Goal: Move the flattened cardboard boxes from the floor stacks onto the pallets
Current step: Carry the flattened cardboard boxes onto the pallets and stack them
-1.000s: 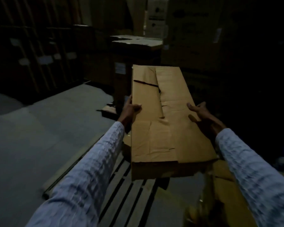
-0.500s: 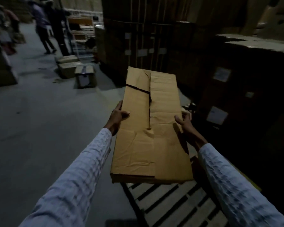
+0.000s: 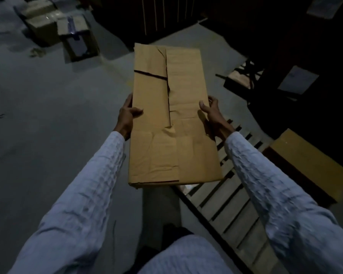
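Note:
I hold a flattened brown cardboard box (image 3: 170, 119) flat in front of me, long side pointing away, with torn seams on its top face. My left hand (image 3: 127, 115) grips its left edge, thumb on top. My right hand (image 3: 211, 109) grips its right edge, thumb on top. Below and to the right lies a wooden slatted pallet (image 3: 230, 206) on the floor; the box's near right corner hangs over it. A stack of flattened cardboard (image 3: 307, 165) rests at the pallet's right side.
Grey concrete floor (image 3: 48, 125) spreads to the left. Several small cartons (image 3: 61, 30) sit on the floor at the far left. Dark stacked goods (image 3: 285, 46) rise at the back and right. Another pallet corner (image 3: 240, 78) shows beyond the box.
The view has tilted down and turned left, so the pallet now lies lower right. Both hands keep their hold on the box, which stays level in front of me.

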A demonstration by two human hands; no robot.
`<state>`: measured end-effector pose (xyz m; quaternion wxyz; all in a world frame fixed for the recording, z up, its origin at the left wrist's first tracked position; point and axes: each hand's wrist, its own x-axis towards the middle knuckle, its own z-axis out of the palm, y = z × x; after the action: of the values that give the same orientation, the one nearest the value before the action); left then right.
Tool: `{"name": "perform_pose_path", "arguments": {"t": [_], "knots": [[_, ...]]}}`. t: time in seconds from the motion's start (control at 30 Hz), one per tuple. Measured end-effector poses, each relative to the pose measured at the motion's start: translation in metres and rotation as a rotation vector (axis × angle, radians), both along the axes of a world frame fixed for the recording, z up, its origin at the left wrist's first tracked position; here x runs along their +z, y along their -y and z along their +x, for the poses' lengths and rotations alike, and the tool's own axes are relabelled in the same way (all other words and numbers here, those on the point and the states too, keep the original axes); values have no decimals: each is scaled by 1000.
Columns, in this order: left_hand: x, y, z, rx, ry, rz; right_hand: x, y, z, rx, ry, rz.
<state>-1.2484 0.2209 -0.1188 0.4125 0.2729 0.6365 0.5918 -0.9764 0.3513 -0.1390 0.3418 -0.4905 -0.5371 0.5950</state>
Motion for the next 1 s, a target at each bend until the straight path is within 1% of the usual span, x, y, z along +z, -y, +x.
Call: {"name": "perform_pose_path", "arguments": {"t": [0.07,0.13,0.27,0.33,0.43,0.57,0.63,0.77,0.9,1.0], "knots": [[-4,-26,-35,-41,3,-8,-29,-31,-28,10,51,17],[-9,-49,-66,-91,-15,-10,-51,-54,-52,-29,99,11],[-28,-107,-136,-184,-18,-23,-33,-57,-125,-221,-6,-22],[-43,-141,-173,-235,-24,-20,-47,-65,-161,-271,-44,-22],[-58,-188,-218,-346,-12,-34,-64,-79,-207,-384,-44,-17],[-60,-251,-265,-524,16,-43,-75,-94,-251,-545,-36,-58],[-56,-287,-277,-620,30,-37,-76,-108,-265,-615,-46,-85],[-56,-362,-286,-742,71,-60,-77,-144,-282,-668,-67,-105],[-67,-449,-280,-922,-29,-95,-95,-198,-291,-772,-119,-134],[-79,-527,-271,-1019,-136,-116,-115,-252,-288,-834,-93,-125]]}}
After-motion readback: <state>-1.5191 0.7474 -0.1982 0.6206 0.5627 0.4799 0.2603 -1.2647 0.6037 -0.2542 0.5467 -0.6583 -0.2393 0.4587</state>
